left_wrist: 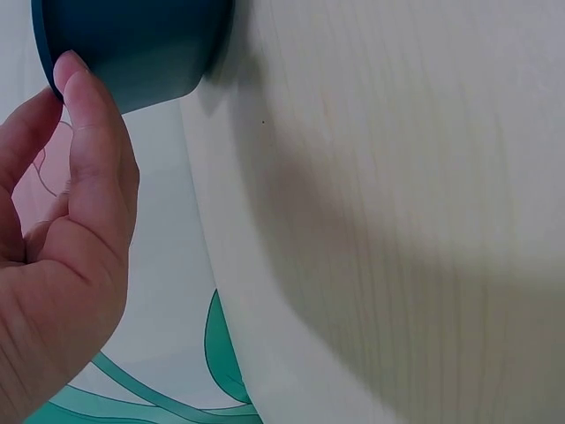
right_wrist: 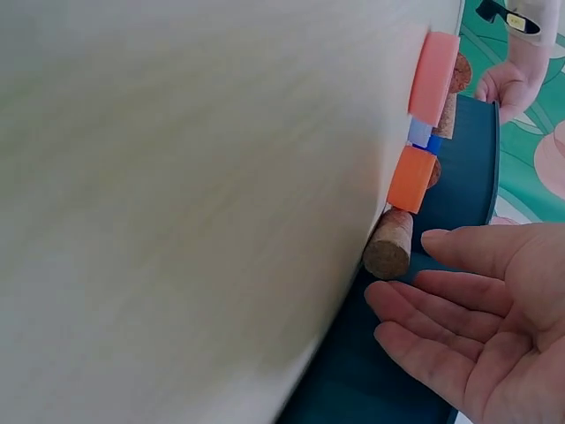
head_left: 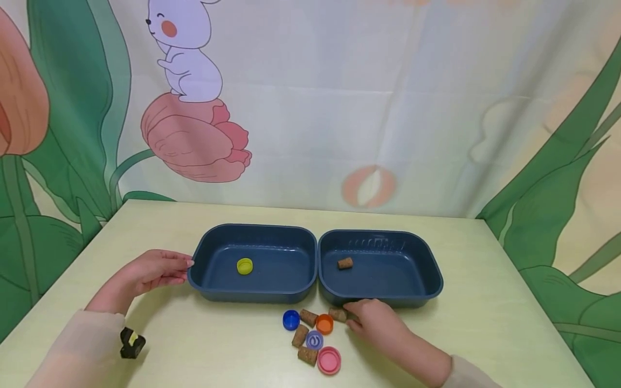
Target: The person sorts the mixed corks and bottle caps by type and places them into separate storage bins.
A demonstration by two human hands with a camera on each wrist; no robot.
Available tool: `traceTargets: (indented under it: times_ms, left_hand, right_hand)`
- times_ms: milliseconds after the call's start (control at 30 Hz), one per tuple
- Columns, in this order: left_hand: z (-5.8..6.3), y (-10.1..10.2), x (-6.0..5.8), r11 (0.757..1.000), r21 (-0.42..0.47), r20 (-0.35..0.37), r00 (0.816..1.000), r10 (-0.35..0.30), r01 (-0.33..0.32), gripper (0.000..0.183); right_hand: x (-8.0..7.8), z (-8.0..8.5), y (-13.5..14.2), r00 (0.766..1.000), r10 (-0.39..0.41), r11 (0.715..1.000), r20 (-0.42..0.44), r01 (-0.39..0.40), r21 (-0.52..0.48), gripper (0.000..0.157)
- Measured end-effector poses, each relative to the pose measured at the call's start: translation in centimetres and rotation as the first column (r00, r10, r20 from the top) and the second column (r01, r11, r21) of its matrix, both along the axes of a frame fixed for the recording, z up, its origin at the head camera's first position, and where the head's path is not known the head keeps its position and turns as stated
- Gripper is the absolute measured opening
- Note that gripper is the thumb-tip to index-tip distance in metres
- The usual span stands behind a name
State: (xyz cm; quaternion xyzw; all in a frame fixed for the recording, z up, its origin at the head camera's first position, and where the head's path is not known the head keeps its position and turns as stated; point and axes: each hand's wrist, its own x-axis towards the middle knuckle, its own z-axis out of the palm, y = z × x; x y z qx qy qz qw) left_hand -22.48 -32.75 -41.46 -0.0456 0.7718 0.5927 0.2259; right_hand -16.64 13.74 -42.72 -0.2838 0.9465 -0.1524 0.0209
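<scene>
The right hand's fingers point(right_wrist: 463, 293) stretch close to a cork point(right_wrist: 388, 247) beside an orange cap point(right_wrist: 412, 179).

From here I see navy-blue trays point(head_left: 281, 264), speckled brown corks point(head_left: 308, 355), yellow, blue, orange, lilac and pink caps point(head_left: 329, 360), a tulip-print backdrop point(head_left: 310, 134).

On my head feed I see a white fabric backdrop point(head_left: 315, 134) filling the upper half, softly creased between one and two o'clock. Its print shows a white rabbit point(head_left: 196, 75) on a pink flower point(head_left: 189, 134) around ten, a coral tulip point(head_left: 19, 91) near half past nine and green leaves point(head_left: 548, 215) at three. The pale wood-grain tabletop point(head_left: 485, 269) spans six o'clock; my left wrist feed shows a soft-edged shadow point(left_wrist: 353, 256) across it.
</scene>
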Motion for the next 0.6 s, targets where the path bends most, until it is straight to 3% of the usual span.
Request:
traceTargets:
  times_ms: [600]
  left_hand:
    - [-0.38,-0.17,-0.26,1.000,0.021,-0.008,1.000,-0.006,0.007,0.040]
  right_hand:
    - [-0.30,-0.57,-0.48,0.999,-0.034,0.998,-0.035,0.036,0.044,0.008]
